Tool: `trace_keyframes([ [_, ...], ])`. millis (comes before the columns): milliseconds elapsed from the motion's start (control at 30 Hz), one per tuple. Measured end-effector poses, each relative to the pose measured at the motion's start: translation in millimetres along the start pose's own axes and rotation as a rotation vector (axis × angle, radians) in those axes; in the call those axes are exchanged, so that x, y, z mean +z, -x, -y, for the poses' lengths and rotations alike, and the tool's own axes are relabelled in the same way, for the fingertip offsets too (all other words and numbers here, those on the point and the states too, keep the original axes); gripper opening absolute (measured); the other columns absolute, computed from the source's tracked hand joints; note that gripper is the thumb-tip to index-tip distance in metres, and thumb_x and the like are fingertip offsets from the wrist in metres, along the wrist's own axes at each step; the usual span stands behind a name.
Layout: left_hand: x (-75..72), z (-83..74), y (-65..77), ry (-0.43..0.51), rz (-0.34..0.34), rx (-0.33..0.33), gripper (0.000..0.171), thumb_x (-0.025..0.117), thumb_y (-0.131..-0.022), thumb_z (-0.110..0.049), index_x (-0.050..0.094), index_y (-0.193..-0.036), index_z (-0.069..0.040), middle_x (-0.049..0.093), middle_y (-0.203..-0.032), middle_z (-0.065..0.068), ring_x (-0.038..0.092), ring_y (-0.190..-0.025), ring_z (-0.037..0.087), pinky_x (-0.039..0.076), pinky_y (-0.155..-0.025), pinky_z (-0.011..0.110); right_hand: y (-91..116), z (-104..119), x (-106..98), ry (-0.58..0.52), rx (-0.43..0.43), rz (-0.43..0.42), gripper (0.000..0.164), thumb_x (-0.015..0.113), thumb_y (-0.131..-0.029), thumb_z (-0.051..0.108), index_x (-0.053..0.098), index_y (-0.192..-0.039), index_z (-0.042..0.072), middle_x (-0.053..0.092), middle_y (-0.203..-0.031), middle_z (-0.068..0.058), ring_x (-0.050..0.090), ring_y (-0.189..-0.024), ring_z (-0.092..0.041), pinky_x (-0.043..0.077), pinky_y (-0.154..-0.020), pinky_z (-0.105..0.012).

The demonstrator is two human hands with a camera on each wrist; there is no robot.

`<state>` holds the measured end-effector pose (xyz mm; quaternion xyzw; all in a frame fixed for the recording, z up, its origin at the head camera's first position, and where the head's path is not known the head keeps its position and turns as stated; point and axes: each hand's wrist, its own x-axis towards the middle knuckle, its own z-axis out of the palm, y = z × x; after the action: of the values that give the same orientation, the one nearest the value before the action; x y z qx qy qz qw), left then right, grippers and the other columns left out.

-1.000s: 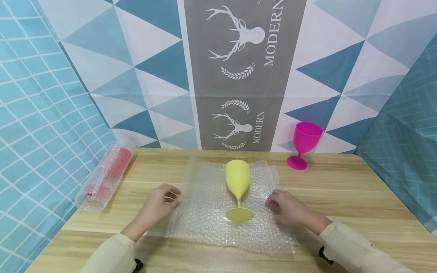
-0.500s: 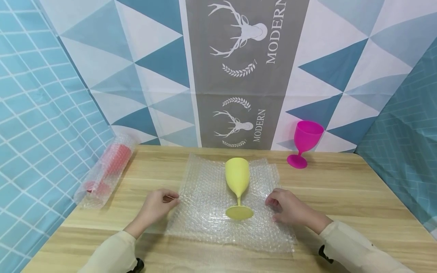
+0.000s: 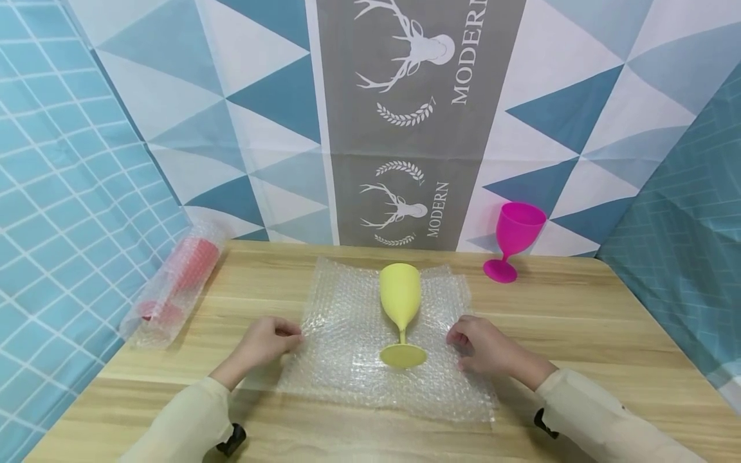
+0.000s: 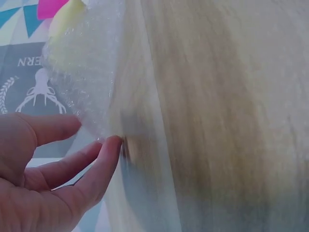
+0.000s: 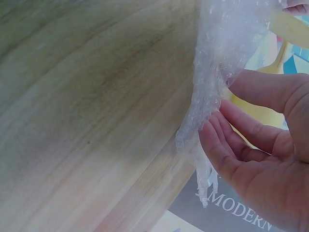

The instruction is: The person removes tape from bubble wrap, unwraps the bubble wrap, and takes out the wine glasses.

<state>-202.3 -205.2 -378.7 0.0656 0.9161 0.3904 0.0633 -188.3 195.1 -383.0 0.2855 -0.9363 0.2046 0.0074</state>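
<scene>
A yellow plastic goblet point(image 3: 401, 292) lies on its side on a sheet of bubble wrap point(image 3: 347, 360) on the table, bowl toward the back wall, base toward me. At the sheet's left edge, my left hand point(image 3: 267, 342) holds the wrap between thumb and fingers; the left wrist view shows the wrap point(image 4: 89, 72) running down between the fingertips. My right hand point(image 3: 489, 347) grips the opposite edge. In the right wrist view the wrap point(image 5: 212, 72) bunches between the right thumb and curled fingers, with the goblet point(image 5: 258, 108) partly hidden behind that hand.
A red goblet rolled in bubble wrap point(image 3: 173, 283) lies at the table's left edge, by the blue tiled cloth point(image 3: 64, 212). At the back right stands a magenta goblet point(image 3: 519, 231), close to the patterned backdrop point(image 3: 388, 128).
My left hand's thumb and fingers have closed together at the wrap's left edge. The right hand stays at its edge, and the goblets have not moved on the table.
</scene>
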Motion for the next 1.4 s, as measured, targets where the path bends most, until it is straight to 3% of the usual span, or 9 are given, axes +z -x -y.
trace_keyframes([
  [233, -4.2, -1.1, -2.2, 0.09, 0.033, -0.042, 0.023, 0.067, -0.082, -0.003, 0.064, -0.102, 0.007, 0.069, -0.089, 0.016, 0.066, -0.071, 0.014, 0.059, -0.066, 0.03, -0.9, 0.7, -3.3, 0.024, -0.038, -0.01, 0.036, 0.084, -0.062, 0.005, 0.067, -0.093, 0.002, 0.062, -0.085, -0.002, 0.058, -0.078, -0.013, 0.053, -0.069, -0.023],
  [500, -10.5, -2.3, -10.6, 0.201, 0.077, -0.129, 0.03, 0.066, -0.084, -0.006, 0.061, -0.108, 0.01, 0.069, -0.092, 0.017, 0.068, -0.073, 0.013, 0.06, -0.071, 0.031, -1.8, 3.5, -6.7, 0.032, -0.094, 0.011, 0.037, 0.083, -0.06, 0.005, 0.067, -0.093, 0.0, 0.063, -0.084, -0.005, 0.057, -0.077, -0.014, 0.051, -0.068, -0.022],
  [800, -8.6, -2.2, -9.7, 0.206, 0.03, -0.166, 0.031, 0.071, -0.081, -0.007, 0.061, -0.105, 0.009, 0.07, -0.088, 0.015, 0.068, -0.07, 0.013, 0.06, -0.07, 0.03, -0.8, 8.2, -17.3, 0.047, -0.162, 0.112, 0.038, 0.08, -0.06, 0.006, 0.067, -0.095, -0.001, 0.069, -0.09, -0.01, 0.064, -0.083, -0.023, 0.055, -0.074, -0.028],
  [967, -6.9, -2.9, -6.9, 0.213, -0.008, -0.198, 0.03, 0.072, -0.08, -0.007, 0.06, -0.103, 0.009, 0.069, -0.089, 0.017, 0.067, -0.069, 0.013, 0.06, -0.068, 0.03, -1.8, 17.9, -29.2, 0.068, -0.128, 0.244, 0.043, 0.082, -0.061, 0.006, 0.068, -0.101, 0.0, 0.071, -0.095, -0.01, 0.065, -0.084, -0.025, 0.055, -0.073, -0.027],
  [1133, -4.3, -0.7, -3.9, 0.263, -0.028, -0.245, 0.032, 0.071, -0.081, -0.005, 0.059, -0.107, 0.01, 0.068, -0.094, 0.018, 0.067, -0.072, 0.013, 0.06, -0.071, 0.028, -7.8, 29.5, -45.6, 0.091, -0.017, 0.367, 0.049, 0.083, -0.062, 0.007, 0.065, -0.107, 0.003, 0.069, -0.099, -0.01, 0.064, -0.087, -0.025, 0.054, -0.074, -0.029],
  [1267, -3.4, 2.3, -0.9, 0.335, 0.002, -0.24, 0.032, 0.068, -0.083, -0.003, 0.057, -0.108, 0.014, 0.068, -0.093, 0.017, 0.066, -0.074, 0.012, 0.06, -0.073, 0.029, -16.6, 37.3, -63.7, 0.128, 0.024, 0.401, 0.049, 0.083, -0.066, 0.007, 0.063, -0.111, 0.003, 0.067, -0.1, -0.011, 0.065, -0.089, -0.025, 0.054, -0.076, -0.031],
  [1400, -3.1, 4.8, 4.0, 0.429, 0.067, -0.222, 0.032, 0.063, -0.087, -0.002, 0.056, -0.11, 0.018, 0.068, -0.089, 0.011, 0.064, -0.074, 0.01, 0.06, -0.074, 0.027, -27.8, 43.7, -81.3, 0.176, -0.005, 0.395, 0.047, 0.083, -0.07, 0.012, 0.063, -0.111, 0.004, 0.068, -0.101, -0.01, 0.066, -0.09, -0.024, 0.055, -0.079, -0.032],
])
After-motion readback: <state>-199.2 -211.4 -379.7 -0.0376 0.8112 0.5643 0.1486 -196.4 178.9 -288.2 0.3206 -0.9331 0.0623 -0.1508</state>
